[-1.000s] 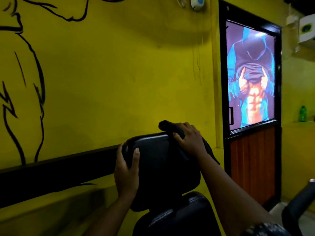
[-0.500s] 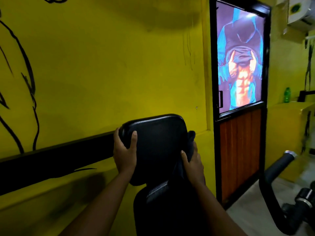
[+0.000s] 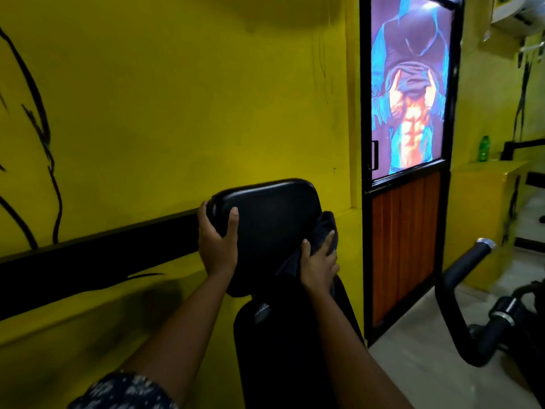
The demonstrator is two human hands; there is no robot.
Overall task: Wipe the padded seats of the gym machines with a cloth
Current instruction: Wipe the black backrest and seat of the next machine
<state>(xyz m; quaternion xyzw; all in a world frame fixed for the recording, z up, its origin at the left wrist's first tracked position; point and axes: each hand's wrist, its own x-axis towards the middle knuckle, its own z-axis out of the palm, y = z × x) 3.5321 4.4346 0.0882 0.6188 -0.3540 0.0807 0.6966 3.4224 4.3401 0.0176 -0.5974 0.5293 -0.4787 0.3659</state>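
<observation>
Pressing cloth against headrest pad

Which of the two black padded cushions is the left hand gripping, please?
The upper black padded cushion: the left hand grips its left edge, above the lower cushion.

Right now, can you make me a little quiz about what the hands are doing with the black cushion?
1. Which hand grips the dark cloth? A) left B) right C) neither
2. True or false: the left hand holds the upper pad by its left edge.
3. Fill in: the bottle on the far ledge is coloured ____.

Key: 1 B, the right hand presses the cloth on the pad's right side. 2 true. 3 green.
</observation>
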